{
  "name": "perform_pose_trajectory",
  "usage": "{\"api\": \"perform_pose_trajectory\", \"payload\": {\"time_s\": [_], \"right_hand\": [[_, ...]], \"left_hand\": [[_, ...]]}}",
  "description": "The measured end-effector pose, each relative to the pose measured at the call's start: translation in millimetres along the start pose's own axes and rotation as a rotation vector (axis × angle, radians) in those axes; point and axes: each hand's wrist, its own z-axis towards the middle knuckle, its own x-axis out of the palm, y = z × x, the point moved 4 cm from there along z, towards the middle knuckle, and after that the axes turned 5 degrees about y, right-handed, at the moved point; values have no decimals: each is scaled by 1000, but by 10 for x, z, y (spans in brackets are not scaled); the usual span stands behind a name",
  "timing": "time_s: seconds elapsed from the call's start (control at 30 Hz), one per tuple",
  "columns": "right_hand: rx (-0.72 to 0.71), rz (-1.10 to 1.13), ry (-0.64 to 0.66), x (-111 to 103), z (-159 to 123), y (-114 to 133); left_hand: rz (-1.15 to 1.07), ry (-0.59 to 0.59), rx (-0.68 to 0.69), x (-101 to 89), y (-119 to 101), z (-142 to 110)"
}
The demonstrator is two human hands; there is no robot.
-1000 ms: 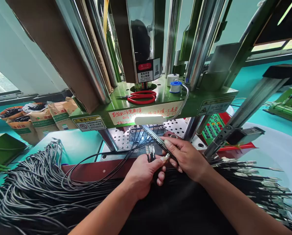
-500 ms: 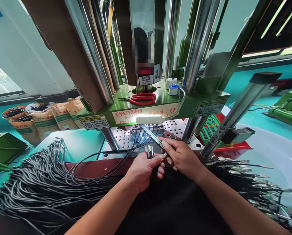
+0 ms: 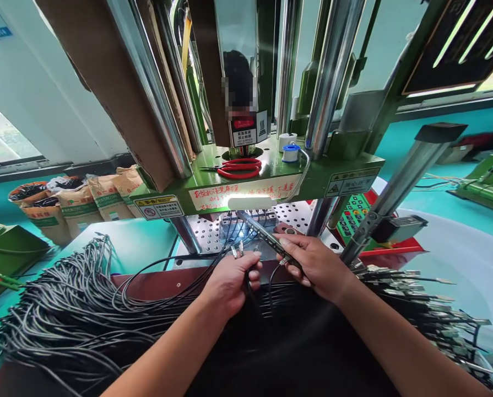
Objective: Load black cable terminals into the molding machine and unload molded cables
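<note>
My left hand [image 3: 229, 281] is closed around several black cables, and their metal connectors [image 3: 238, 251] stick up above its fingers. My right hand [image 3: 316, 267] grips the near end of a long, narrow metal bar [image 3: 259, 231] with a row of small slots or holes. The bar slants up and left, its far end over the lit metal mold [image 3: 233, 229] under the press. At its near end, by my right fingers, sits a small metal connector [image 3: 285, 260] with a black cable [image 3: 271, 275] looping down. How firmly it is seated, I cannot tell.
Over my hands stands the green press plate [image 3: 180, 190], carrying red-handled pliers [image 3: 238, 169] and a blue-and-white spool [image 3: 291, 153]. A large bundle of black cables [image 3: 60, 309] lies at left. More cable ends with metal connectors [image 3: 428, 300] lie at right, beside a white tub [image 3: 469, 248].
My left hand has drawn left and away from the bar's near end, where both hands were together. A connector with its cable now shows at the bar, by my right fingers.
</note>
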Motion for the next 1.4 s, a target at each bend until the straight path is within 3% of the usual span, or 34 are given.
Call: {"api": "perform_pose_trajectory", "payload": {"time_s": [0.37,0.53,0.73,1.4], "right_hand": [[-18,-21,14,-24,52,-54],[-12,-24,19,-19,38,-42],[-17,-46,57,7,3,-15],[-11,-228,48,45,-31,12]], "left_hand": [[228,127,24,95,111,-8],[182,56,45,86,91,-8],[344,-21,181,99,58,-23],[424,34,198,127,56,-20]]}}
